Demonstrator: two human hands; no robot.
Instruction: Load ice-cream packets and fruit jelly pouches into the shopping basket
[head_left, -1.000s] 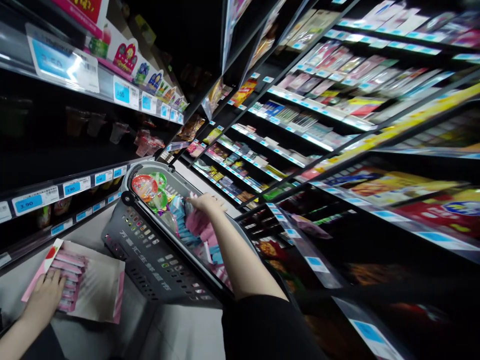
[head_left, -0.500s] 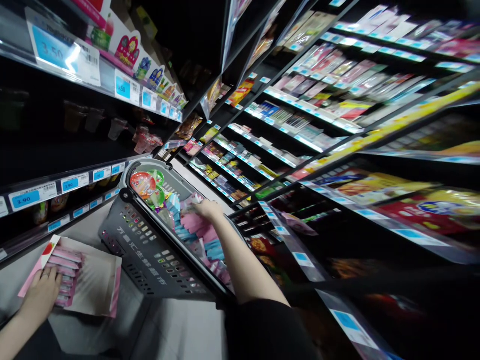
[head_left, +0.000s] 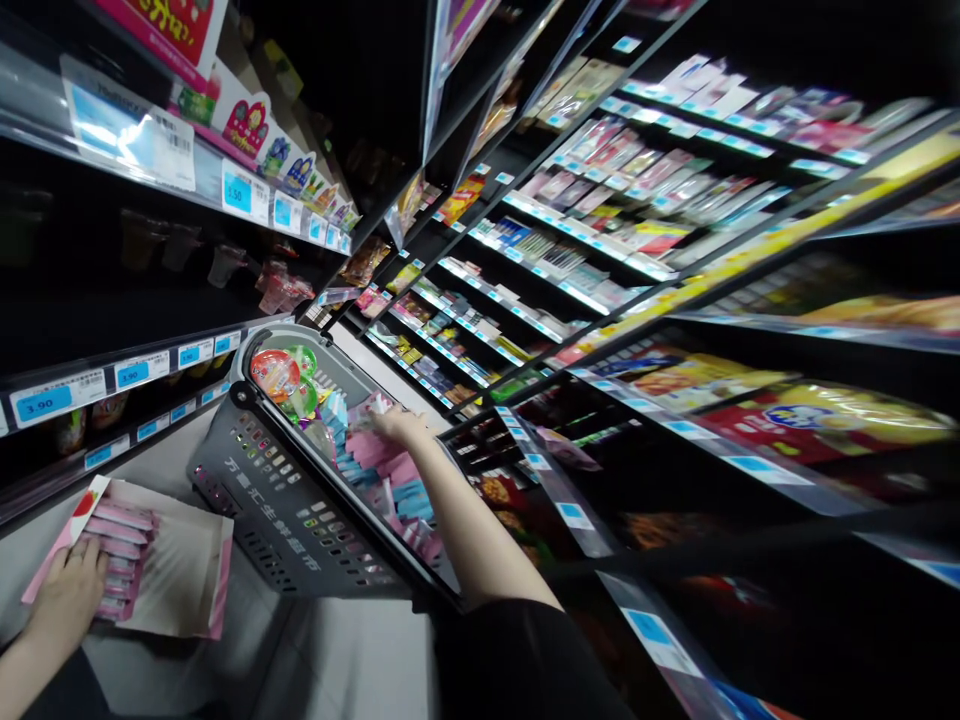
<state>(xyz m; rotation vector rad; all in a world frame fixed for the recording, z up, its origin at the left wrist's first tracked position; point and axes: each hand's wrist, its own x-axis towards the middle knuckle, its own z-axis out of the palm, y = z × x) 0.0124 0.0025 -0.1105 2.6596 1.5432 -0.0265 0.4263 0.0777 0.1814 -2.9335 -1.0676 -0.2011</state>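
Note:
My left hand (head_left: 69,592) is closed over the near left edge of a shallow pink-and-white cardboard box (head_left: 184,590), fingers lying against a row of slim pink packets (head_left: 120,545) inside it. The right side of that box is bare inside. My right hand (head_left: 403,425) reaches down into a grey shopping basket (head_left: 289,500), its fingers closed at the pink packets (head_left: 371,448) there; the fingertips are partly hidden and blurred. Light blue packets (head_left: 412,498) lie among the pink ones. Round red and green lidded cups (head_left: 276,373) sit at the basket's far end.
Shelves with blue price tags (head_left: 135,373) run along the left, holding clear cups (head_left: 225,265). On the right, racks carry bagged snacks (head_left: 825,420) and several rows of small packets (head_left: 570,255). Pale floor (head_left: 367,650) shows below the basket.
The whole view has shifted slightly, so basket, box and shelves appear a little further left. Both hands keep nearly the same places on the box and among the packets.

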